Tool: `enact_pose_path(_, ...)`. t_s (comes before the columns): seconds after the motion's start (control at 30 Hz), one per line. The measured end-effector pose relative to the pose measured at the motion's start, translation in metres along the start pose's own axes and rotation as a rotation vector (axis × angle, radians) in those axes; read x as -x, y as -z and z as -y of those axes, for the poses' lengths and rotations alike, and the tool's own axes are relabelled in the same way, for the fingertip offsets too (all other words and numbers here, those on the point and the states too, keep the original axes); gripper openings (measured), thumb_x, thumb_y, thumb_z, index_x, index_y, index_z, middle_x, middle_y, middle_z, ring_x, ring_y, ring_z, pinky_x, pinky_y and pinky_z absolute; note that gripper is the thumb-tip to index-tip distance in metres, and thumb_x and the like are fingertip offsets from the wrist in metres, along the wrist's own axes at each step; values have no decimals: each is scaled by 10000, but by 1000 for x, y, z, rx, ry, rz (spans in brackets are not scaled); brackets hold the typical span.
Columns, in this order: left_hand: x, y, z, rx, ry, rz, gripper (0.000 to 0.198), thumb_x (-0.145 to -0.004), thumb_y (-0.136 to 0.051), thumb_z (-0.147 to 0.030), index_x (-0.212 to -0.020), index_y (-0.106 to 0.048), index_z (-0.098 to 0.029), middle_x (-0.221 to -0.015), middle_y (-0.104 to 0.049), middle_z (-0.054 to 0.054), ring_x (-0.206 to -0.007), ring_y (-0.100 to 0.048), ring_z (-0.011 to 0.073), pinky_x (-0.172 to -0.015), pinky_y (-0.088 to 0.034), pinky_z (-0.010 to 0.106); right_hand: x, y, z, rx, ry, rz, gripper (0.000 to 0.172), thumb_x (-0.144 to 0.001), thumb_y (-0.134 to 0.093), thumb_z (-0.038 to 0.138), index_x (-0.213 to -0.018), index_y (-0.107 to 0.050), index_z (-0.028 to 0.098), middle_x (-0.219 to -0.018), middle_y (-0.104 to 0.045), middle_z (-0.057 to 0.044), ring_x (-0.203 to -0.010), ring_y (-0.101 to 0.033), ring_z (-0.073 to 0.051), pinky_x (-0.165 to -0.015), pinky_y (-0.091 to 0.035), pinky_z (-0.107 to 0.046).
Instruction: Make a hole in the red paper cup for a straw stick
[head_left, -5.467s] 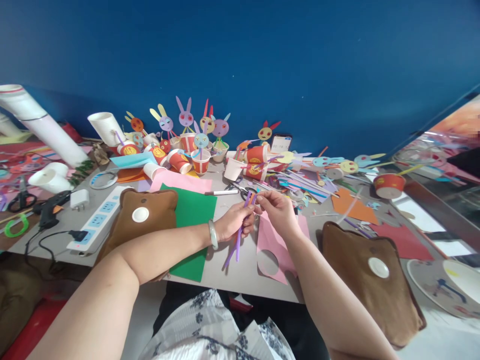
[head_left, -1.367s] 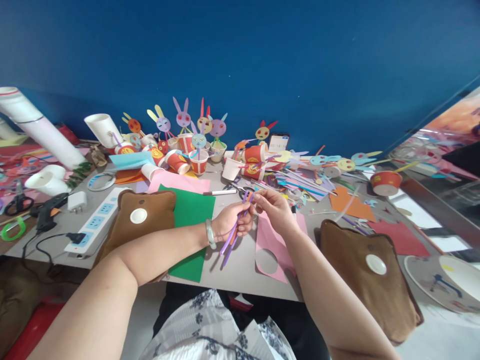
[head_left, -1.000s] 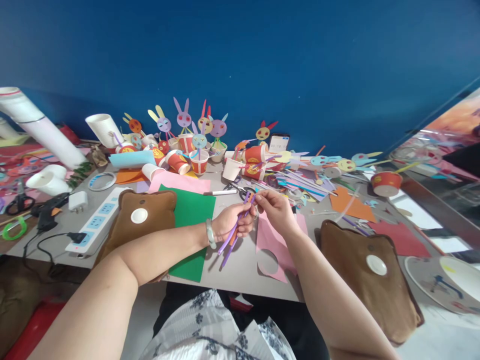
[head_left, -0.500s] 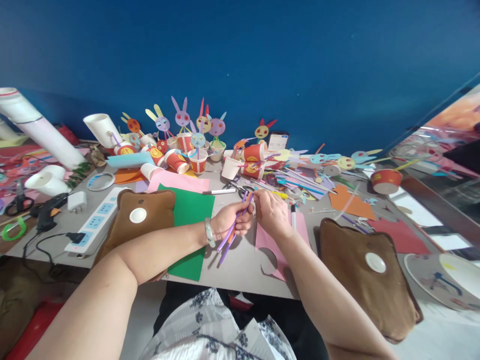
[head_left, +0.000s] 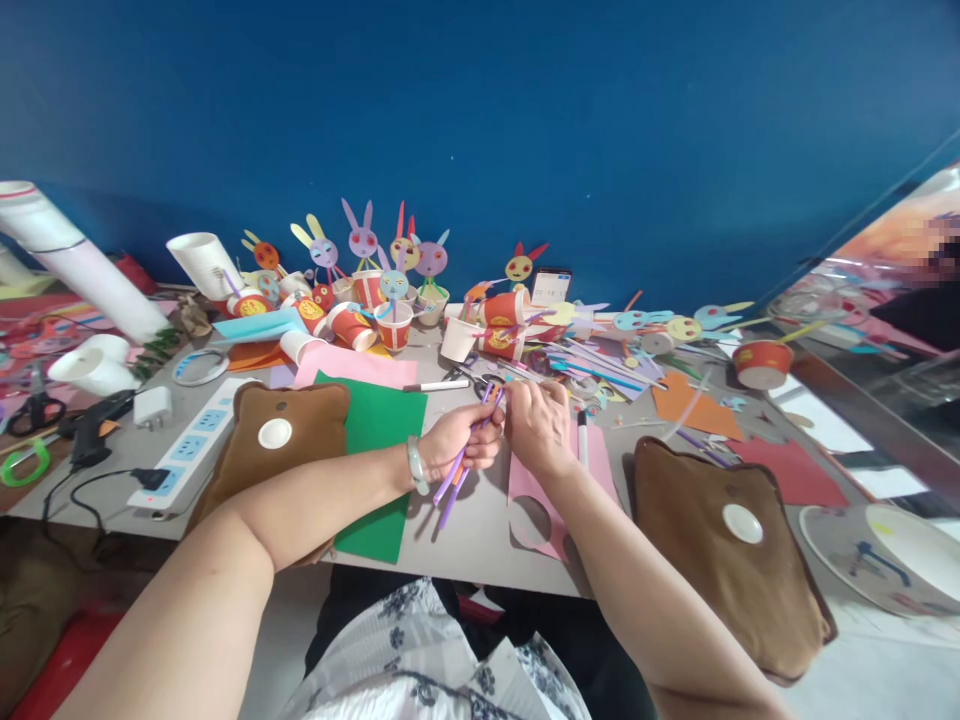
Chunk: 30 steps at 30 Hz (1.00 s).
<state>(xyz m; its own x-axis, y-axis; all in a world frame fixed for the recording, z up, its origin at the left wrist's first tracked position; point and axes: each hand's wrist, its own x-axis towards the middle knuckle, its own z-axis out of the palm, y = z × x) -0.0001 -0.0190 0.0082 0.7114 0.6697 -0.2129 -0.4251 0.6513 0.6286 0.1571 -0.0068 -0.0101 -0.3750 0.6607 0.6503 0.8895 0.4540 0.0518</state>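
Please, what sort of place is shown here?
Probably a craft workspace: rabbit-eared figures stand in paper cups, a pink sheet has a round cut-out, and a likely glue gun lies at left.

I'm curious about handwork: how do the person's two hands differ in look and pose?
The left hand is curled around purple strips; the right hand is beside their upper end, knuckles up.
The left hand has a pale bangle at its wrist; the right hand shows none.
Both hands are ungloved and close together.
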Motion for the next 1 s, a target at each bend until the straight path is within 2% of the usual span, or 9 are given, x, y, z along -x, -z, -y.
enact_pose_path(0.07, 0, 0, 1, -13, 1, -12, 248, -970, -397, -280, -753, -471, -185, -451, -204, -105, -337, -142, 66, -309, -159, 148, 0, -4, -3, -87, -62, -9, 179, -891, -406, 108, -906, -572, 174, -753, -638, -72, -694, -542, -209, -814, -373, -374)
enact_pose_path(0.17, 2, -1, 3, -29, -2, 20, 233, -956, -435, -306, -761, -475, -186, -468, -210, -105, -346, -150, 66, -310, -160, 148, -2, -6, -12, -316, -290, -23, 170, -932, -387, 194, -845, -532, 207, -727, -626, -50, -664, -537, -196, -729, -389, -347)
enact_pose_path(0.27, 5, -2, 5, -29, 8, 63, 233, -945, -461, -331, -764, -478, -187, -475, -221, -104, -353, -154, 67, -308, -161, 151, -6, 0, -19, -605, -541, -26, 251, -960, -389, 296, -733, -475, 231, -642, -540, -6, -589, -478, -164, -603, -365, -300)
enact_pose_path(0.33, 5, -3, 4, -30, 22, 52, 233, -940, -471, -337, -761, -479, -188, -467, -213, -105, -353, -150, 68, -307, -158, 152, -8, 6, -19, -819, -626, 6, 337, -961, -415, 355, -646, -424, 235, -586, -467, 16, -544, -425, -142, -552, -346, -284)
enact_pose_path(0.47, 4, -2, 1, -28, 7, 20, 234, -937, -479, -343, -760, -477, -190, -460, -201, -106, -348, -151, 66, -311, -154, 150, -12, 15, -12, -1111, -639, 120, 426, -921, -522, 520, -626, -515, 213, -585, -519, 4, -530, -440, -125, -528, -373, -274)
enact_pose_path(0.57, 3, -1, 1, -28, -1, 23, 237, -945, -458, -338, -762, -475, -189, -460, -206, -105, -344, -154, 65, -312, -154, 153, -12, 17, -10, -1169, -663, 153, 374, -812, -678, 556, -743, -634, 191, -652, -612, -14, -548, -480, -123, -543, -416, -272)
enact_pose_path(0.67, 3, -1, 3, -31, -1, 28, 236, -949, -450, -341, -773, -481, -188, -456, -215, -103, -346, -161, 66, -315, -159, 153, -13, 17, -12, -1193, -678, 167, 362, -749, -745, 536, -756, -660, 184, -656, -633, -14, -536, -475, -115, -535, -425, -269)
enact_pose_path(0.8, 4, -1, 3, -34, -1, 19, 235, -949, -453, -341, -772, -475, -188, -453, -216, -103, -347, -161, 64, -318, -153, 149, -13, 19, -10, -1154, -654, 162, 329, -788, -708, 510, -748, -652, 189, -673, -640, -22, -535, -484, -120, -522, -432, -272)
enact_pose_path(1.0, 3, -2, 3, -34, -1, 17, 230, -932, -488, -352, -768, -461, -192, -468, -209, -106, -347, -156, 62, -315, -142, 150, -11, 22, 0, -892, -510, 81, 255, -909, -561, 441, -806, -614, 214, -716, -634, -33, -629, -549, -162, -590, -458, -289)
